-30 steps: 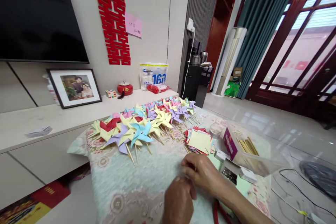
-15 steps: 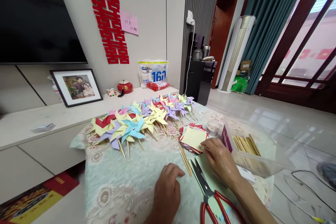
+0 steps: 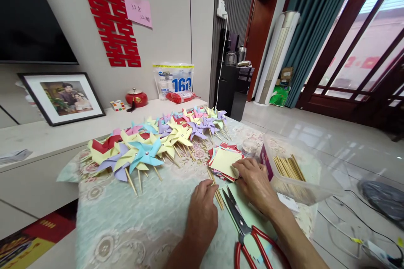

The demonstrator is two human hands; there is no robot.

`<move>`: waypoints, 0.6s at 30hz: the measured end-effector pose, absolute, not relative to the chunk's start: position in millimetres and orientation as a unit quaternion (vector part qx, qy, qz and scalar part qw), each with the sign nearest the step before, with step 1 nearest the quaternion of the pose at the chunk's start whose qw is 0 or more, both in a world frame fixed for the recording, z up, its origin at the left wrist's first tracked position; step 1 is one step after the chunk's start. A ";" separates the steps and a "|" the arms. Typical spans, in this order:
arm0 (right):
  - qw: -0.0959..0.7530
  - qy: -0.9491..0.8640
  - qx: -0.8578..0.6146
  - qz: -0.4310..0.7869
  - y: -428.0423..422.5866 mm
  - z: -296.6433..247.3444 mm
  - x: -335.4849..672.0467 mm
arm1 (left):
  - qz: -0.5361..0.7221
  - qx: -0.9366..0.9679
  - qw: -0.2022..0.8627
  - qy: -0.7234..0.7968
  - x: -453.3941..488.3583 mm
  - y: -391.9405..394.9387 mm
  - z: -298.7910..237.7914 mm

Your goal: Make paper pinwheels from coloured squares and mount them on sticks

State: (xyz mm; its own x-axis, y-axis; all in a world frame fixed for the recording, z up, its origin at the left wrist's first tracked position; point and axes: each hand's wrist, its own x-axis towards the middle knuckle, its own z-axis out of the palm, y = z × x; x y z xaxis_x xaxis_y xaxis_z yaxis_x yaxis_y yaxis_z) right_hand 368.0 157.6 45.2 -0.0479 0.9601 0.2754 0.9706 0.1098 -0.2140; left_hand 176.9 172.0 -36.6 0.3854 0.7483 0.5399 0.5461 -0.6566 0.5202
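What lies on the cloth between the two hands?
In the head view, a few wooden sticks and the scissors blades lie between the left hand and right hand.

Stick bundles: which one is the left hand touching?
The loose sticks on the cloth beside the scissors, at the fingertips of the left hand. The other sticks lie in the clear box, untouched.

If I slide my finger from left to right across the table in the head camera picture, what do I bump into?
First the blue pinwheel → left hand → right hand → clear box with sticks inside.
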 end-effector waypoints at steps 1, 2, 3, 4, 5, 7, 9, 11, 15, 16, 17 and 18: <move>0.173 -0.722 -0.670 -0.013 158.1 45.5 367.9 | 0.389 0.820 0.134 0.397 176.3 171.8 -36.3; 0.170 -0.721 -0.672 -0.010 158.5 45.6 368.0 | 0.388 0.819 0.138 0.401 176.1 171.7 -35.8; 0.169 -0.720 -0.673 -0.008 158.9 45.5 368.2 | 0.387 0.817 0.142 0.403 176.2 171.6 -35.3; 0.169 -0.721 -0.672 -0.005 159.1 45.3 368.6 | 0.386 0.816 0.145 0.405 176.4 171.5 -34.7; 0.169 -0.722 -0.671 -0.003 159.2 45.0 369.0 | 0.387 0.815 0.148 0.405 176.6 171.5 -34.3; 0.168 -0.723 -0.670 0.001 159.0 44.2 369.7 | 0.391 0.814 0.148 0.404 176.9 171.6 -33.8; 0.168 -0.723 -0.670 0.001 158.9 43.4 369.9 | 0.393 0.813 0.147 0.403 176.9 171.8 -33.8; 0.168 -0.723 -0.670 -0.002 159.3 42.5 369.7 | 0.392 0.815 0.148 0.401 176.7 171.8 -34.0; 0.167 -0.718 -0.676 -0.012 162.4 38.8 369.9 | 0.382 0.816 0.156 0.405 176.4 171.1 -33.7; 0.166 -0.717 -0.677 -0.018 163.3 37.2 370.3 | 0.380 0.816 0.157 0.407 176.4 170.8 -33.6; 0.165 -0.717 -0.677 -0.025 164.3 35.5 370.8 | 0.379 0.815 0.159 0.408 176.4 170.5 -33.4; 0.166 -0.716 -0.677 -0.033 165.1 33.7 371.4 | 0.379 0.815 0.160 0.409 176.5 170.3 -33.3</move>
